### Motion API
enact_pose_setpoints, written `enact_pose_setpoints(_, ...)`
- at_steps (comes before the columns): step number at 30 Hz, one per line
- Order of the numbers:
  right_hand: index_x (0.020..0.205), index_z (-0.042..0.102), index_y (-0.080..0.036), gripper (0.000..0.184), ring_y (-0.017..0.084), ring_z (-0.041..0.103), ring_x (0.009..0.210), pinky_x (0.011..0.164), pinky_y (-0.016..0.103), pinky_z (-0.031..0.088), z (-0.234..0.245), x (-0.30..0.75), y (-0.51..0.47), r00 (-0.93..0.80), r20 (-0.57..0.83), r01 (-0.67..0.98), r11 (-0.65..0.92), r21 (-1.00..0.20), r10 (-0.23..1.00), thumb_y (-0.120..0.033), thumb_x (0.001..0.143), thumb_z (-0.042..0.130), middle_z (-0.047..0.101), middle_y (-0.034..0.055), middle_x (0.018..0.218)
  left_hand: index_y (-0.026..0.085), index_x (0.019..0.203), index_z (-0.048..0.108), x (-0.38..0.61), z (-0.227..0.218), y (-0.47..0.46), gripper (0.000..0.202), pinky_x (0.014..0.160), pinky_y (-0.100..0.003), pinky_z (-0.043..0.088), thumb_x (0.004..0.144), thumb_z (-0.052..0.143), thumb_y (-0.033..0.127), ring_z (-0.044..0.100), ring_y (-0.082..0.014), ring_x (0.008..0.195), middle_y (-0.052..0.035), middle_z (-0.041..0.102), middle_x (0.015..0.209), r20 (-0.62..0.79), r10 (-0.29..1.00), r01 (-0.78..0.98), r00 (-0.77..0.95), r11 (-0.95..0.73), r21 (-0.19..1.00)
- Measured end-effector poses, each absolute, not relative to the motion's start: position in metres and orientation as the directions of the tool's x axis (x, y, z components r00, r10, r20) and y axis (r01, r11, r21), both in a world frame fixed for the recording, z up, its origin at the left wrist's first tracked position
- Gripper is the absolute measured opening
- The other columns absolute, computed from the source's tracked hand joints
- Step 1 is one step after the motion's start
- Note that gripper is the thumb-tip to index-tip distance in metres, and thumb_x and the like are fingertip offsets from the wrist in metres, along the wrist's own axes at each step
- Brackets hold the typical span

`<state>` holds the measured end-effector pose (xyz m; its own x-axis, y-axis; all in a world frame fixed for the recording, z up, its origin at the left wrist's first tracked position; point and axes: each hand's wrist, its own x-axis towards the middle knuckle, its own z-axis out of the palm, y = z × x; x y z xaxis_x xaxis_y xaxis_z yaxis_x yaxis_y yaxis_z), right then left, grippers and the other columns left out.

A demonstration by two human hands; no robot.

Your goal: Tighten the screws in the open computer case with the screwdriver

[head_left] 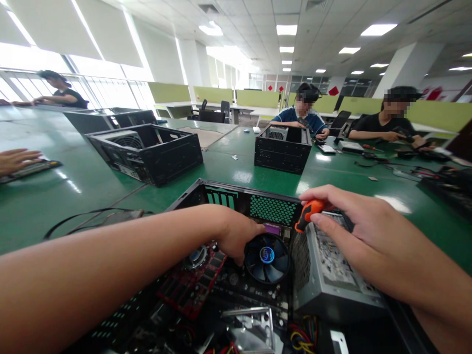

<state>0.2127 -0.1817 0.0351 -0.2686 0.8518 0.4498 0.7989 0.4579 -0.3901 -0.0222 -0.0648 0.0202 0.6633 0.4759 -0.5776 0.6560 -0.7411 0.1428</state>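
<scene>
An open black computer case lies in front of me on the green table. My left hand reaches inside it, fingers curled against the rim of the round blue-centred cooler fan. My right hand is closed round an orange-and-black screwdriver handle, held above the grey power supply. A red expansion card sits left of the fan. The screwdriver's tip is hidden.
Two other open black cases stand farther back on the table. A black cable loops at left. Another person's hand rests at the far left; three people sit at the far side. Tools and parts lie at right.
</scene>
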Motion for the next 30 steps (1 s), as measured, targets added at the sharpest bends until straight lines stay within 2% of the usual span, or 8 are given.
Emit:
enact_pose_setpoints(5,0.131,0.075,-0.026,0.031,0.027,0.082,0.095,0.083,0.04,0.063,0.0347,0.2108,-0.1824,-0.288,0.448,0.797,0.472,-0.378,0.846,-0.031,0.11,0.054,0.086,0.0075,0.113,0.028,0.176,0.037,-0.0206,0.0213,-0.0661,0.115,0.116,-0.045,0.055,0.073,0.086,0.04,0.068,-0.038,0.141,-0.0159,0.066,0.162,-0.645,0.442,0.659,0.624,-0.741,0.13)
enact_pose_setpoints(11,0.128,0.074,-0.027,0.027,0.026,0.082,0.096,0.085,0.039,0.062,0.0348,0.2089,-0.1819,-0.307,0.443,0.791,0.485,-0.373,0.842,-0.03,0.11,0.053,0.085,0.0072,0.113,0.024,0.176,0.039,-0.0189,0.0248,-0.0691,0.112,0.119,-0.047,0.054,0.075,0.086,0.039,0.066,-0.0398,0.144,-0.0191,0.063,0.165,-0.66,0.446,0.667,0.605,-0.737,0.113)
enact_pose_setpoints(14,0.123,0.073,-0.026,0.025,0.025,0.081,0.093,0.08,0.037,0.06,0.0348,0.2081,-0.1806,-0.311,0.452,0.786,0.493,-0.373,0.836,-0.029,0.11,0.053,0.085,0.0068,0.111,0.024,0.174,0.041,-0.0189,0.0257,-0.0702,0.111,0.117,-0.049,0.055,0.074,0.086,0.038,0.067,-0.0417,0.142,-0.0199,0.065,0.163,-0.643,0.464,0.677,0.61,-0.727,0.118)
enact_pose_setpoints(19,0.099,0.071,-0.027,0.013,0.021,0.073,0.07,0.062,0.033,0.051,0.0346,0.21,-0.1802,-0.258,0.44,0.816,0.437,-0.377,0.86,-0.035,0.106,0.063,0.08,0.0018,0.087,0.025,0.172,0.045,-0.0191,0.0255,-0.0696,0.107,0.116,-0.047,0.055,0.073,0.085,0.036,0.069,-0.0397,0.138,-0.0175,0.069,0.158,-0.648,0.435,0.669,0.625,-0.727,0.157)
enact_pose_setpoints(22,0.09,0.067,-0.028,0.017,0.019,0.069,0.062,0.056,0.031,0.047,0.0357,0.2105,-0.1814,-0.252,0.406,0.817,0.418,-0.397,0.878,-0.038,0.104,0.068,0.076,-0.0008,0.077,0.024,0.172,0.045,-0.0184,0.0256,-0.069,0.105,0.114,-0.047,0.056,0.074,0.084,0.035,0.07,-0.0388,0.137,-0.0178,0.07,0.157,-0.651,0.421,0.662,0.632,-0.73,0.17)
enact_pose_setpoints(24,0.096,0.069,-0.028,0.014,0.019,0.072,0.069,0.061,0.031,0.05,0.0361,0.2098,-0.1821,-0.289,0.389,0.805,0.442,-0.396,0.875,-0.036,0.106,0.066,0.079,-0.0005,0.084,0.022,0.172,0.044,-0.0176,0.0256,-0.0687,0.105,0.115,-0.046,0.056,0.076,0.083,0.035,0.069,-0.0387,0.138,-0.0189,0.068,0.158,-0.658,0.413,0.655,0.63,-0.738,0.163)
enact_pose_setpoints(26,0.109,0.073,-0.028,0.013,0.021,0.077,0.085,0.074,0.033,0.056,0.0352,0.2085,-0.1825,-0.326,0.388,0.789,0.474,-0.391,0.862,-0.032,0.109,0.061,0.083,0.0017,0.101,0.021,0.173,0.041,-0.017,0.0253,-0.0684,0.107,0.117,-0.046,0.055,0.076,0.084,0.035,0.067,-0.0388,0.142,-0.0199,0.066,0.161,-0.662,0.408,0.648,0.629,-0.745,0.157)
enact_pose_setpoints(30,0.135,0.072,-0.027,0.031,0.025,0.08,0.113,0.097,0.039,0.058,0.0297,0.2061,-0.182,-0.326,0.396,0.774,0.483,-0.409,0.858,-0.032,0.114,0.051,0.084,0.0064,0.13,0.02,0.177,0.034,-0.017,0.0239,-0.0683,0.117,0.12,-0.048,0.053,0.074,0.087,0.034,0.064,-0.0406,0.147,-0.022,0.059,0.168,-0.66,0.42,0.653,0.623,-0.744,0.143)
